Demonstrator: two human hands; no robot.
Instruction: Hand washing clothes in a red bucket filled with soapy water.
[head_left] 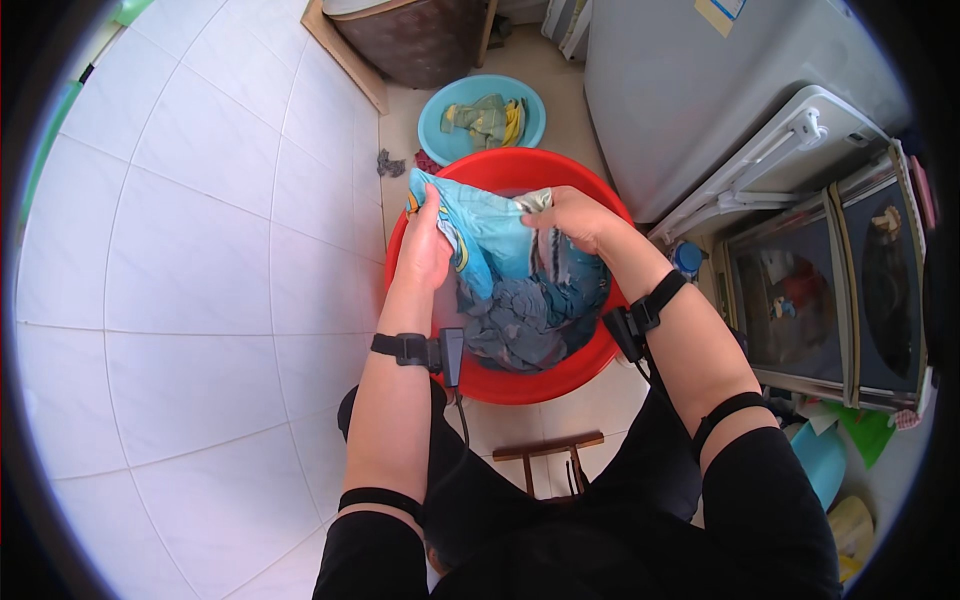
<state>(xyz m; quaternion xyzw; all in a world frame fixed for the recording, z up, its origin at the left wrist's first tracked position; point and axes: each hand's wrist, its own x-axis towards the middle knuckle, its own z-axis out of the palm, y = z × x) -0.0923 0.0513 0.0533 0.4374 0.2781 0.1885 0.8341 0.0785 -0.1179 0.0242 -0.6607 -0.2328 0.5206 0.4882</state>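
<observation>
A wet light blue garment (490,225) with a colourful print at its left edge is stretched between my two hands, above a red basin (592,368). My left hand (428,248) grips its left side, thumb on top and fingers mostly hidden behind the cloth. Closed on its right end, by a pale and striped part, is my right hand (574,220). Below the garment, dark grey-blue clothes (520,325) lie bunched in the basin, with cloudy water showing at its left.
Behind the red basin stands a light blue basin (433,125) holding green and yellow clothes (490,120). Small dark cloths (391,164) lie on the floor. A tiled wall (190,250) is on the left; a grey appliance (680,100), a folded white frame and a glass-fronted cabinet (790,290) line the right.
</observation>
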